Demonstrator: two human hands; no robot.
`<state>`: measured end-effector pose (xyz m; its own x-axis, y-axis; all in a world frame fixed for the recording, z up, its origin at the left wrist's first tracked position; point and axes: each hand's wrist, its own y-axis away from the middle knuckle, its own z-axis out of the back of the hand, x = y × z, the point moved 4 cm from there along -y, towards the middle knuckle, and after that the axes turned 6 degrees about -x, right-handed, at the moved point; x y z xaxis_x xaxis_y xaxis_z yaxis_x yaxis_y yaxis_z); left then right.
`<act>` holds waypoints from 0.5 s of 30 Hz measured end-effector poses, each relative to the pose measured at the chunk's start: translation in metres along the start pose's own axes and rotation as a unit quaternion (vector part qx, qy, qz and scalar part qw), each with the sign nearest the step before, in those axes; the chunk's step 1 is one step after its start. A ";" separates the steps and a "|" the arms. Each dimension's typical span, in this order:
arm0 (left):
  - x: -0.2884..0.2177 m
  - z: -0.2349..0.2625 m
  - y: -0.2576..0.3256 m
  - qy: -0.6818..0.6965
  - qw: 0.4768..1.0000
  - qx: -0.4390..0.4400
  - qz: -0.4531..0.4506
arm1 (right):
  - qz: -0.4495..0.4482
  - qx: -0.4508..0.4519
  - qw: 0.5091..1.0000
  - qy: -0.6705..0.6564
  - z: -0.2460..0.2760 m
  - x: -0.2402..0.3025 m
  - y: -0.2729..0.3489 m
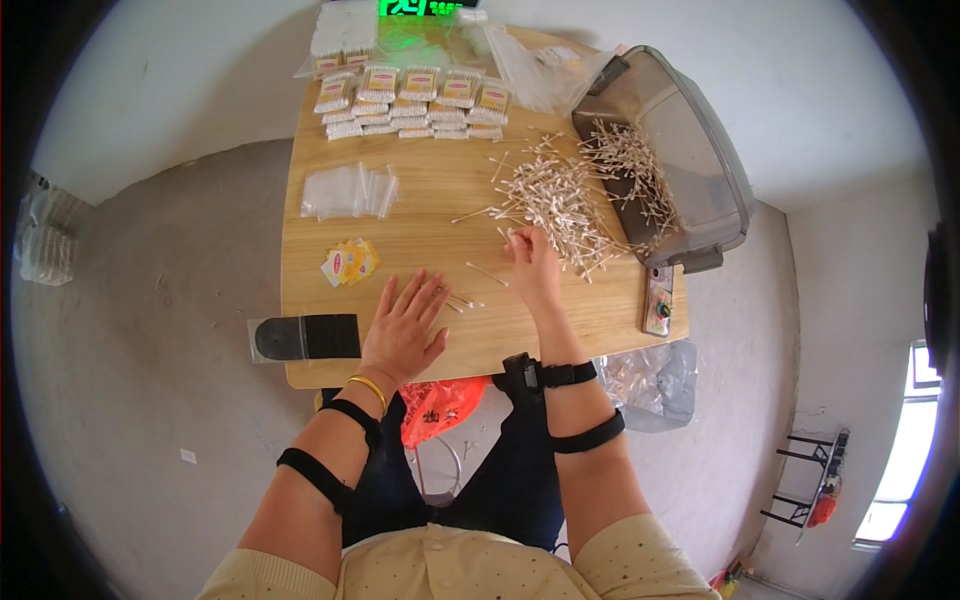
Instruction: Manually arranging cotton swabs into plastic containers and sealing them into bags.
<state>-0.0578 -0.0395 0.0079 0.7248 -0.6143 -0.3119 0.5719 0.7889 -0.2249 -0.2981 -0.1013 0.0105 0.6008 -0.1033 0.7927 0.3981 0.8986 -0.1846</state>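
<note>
My left hand [403, 325] lies flat near the front of the table, fingers spread. A few cotton swabs [462, 301] stick out from under its fingertips. One loose cotton swab [487, 273] rests between my two hands. My right hand [533, 268] has its fingers pinched together at the near left edge of a big heap of cotton swabs [555, 200]; a swab's white end shows at the fingertips, the rest being hidden. The heap runs into a grey see-through plastic bin [705, 160] tipped on its side, with more swabs inside.
Small yellow-and-white cards [350, 262] and clear zip bags [348, 192] lie at the left. Filled swab packs [420, 84] stand in rows at the back. A phone [657, 300] sits at the right edge, a black pad [307, 338] at the left. A red bag [443, 408] hangs below the table.
</note>
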 end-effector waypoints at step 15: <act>-0.001 0.003 -0.003 0.021 1.000 -0.019 -0.006 | 0.091 0.025 0.994 0.052 0.005 0.018 0.029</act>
<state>-0.0589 -0.0413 0.0111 0.7004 -0.6239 -0.3468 0.5655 0.7815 -0.2637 -0.2792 -0.0751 0.0226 0.7292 0.0224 0.6840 0.2428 0.9260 -0.2891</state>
